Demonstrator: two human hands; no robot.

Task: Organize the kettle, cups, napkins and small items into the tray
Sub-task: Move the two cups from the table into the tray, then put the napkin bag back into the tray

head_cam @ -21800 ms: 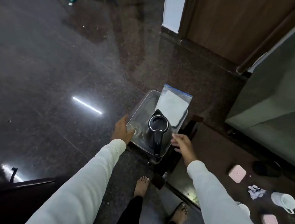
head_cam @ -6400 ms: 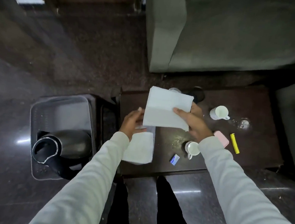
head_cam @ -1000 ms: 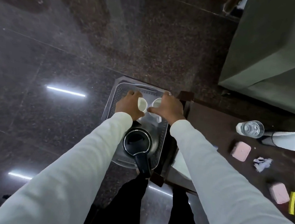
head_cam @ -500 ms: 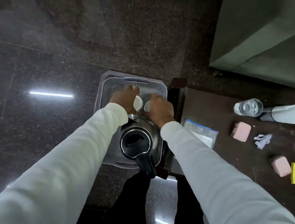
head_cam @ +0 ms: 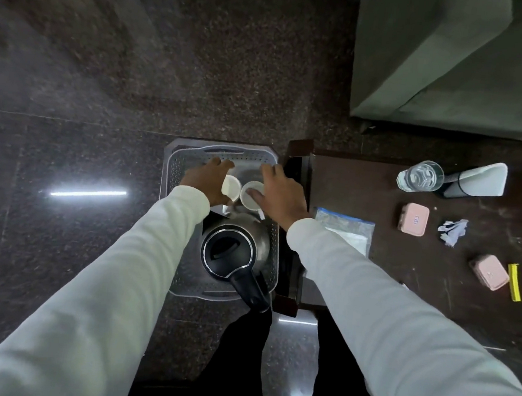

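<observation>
Below me I see a dark speckled stone floor with a bright strip of light reflected on it. At upper right a grey-green sofa stands close beside the dark wooden table.

1. Both arms wear long, pale off-white sleeves of a soft, matte cloth with no print or marking.
2. The left sleeve enters from 7 o'clock; its cuff is a plain rounded hem at the wrist.
3. The right sleeve enters from 5 o'clock; its cuff is likewise a plain rounded hem, and faint creases run along the forearm.
4. The left hand and right hand are bare past the cuffs: no gloves, rings or watch can be seen.
5. At 6 o'clock, between the sleeves, are dark trousers, black and plain, each leg a separate dark column.
</observation>
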